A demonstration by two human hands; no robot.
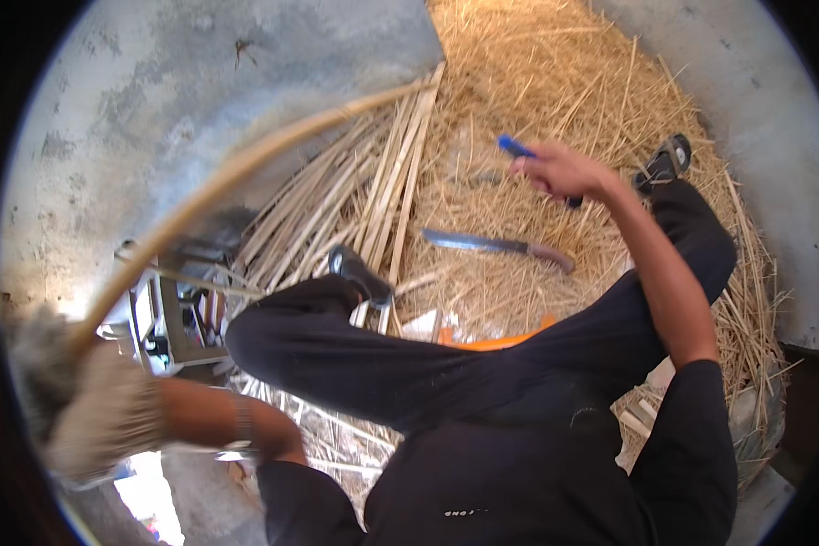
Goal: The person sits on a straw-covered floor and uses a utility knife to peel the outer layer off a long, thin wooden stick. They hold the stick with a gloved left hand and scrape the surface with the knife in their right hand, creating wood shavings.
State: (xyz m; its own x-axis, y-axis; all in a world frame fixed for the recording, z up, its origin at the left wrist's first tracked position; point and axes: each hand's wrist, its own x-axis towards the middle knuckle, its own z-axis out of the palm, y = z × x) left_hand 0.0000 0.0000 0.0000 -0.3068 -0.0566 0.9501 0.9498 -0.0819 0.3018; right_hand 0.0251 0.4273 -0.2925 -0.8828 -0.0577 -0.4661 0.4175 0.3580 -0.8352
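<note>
- The left hand (100,409), in a pale glove, is raised far out at the left; its grip appears closed on the near end of a long stick (246,164), though blur hides the fingers.
- The stick runs from that glove up and across to the top of a bundle of thin strips (309,214); whether its far end touches them, I cannot tell.
- The right hand (560,171) is bare, its grip narrow around a small blue-ended tool (514,146), held above the straw (555,82) and well apart from the stick. The working end of the tool is not clear.
- A large knife (482,241) with a brown handle lies on the straw between the person's feet, touched by neither hand.
- The step in hand seems to be handling or positioning the stick, with the tool ready; no cutting shows at this moment.
- Working the stick with the tool would call for bringing the two hands together, with the gloved grip firm, the bare fingers clear of any edge, and the stick's long free end kept from catching the strips.
</note>
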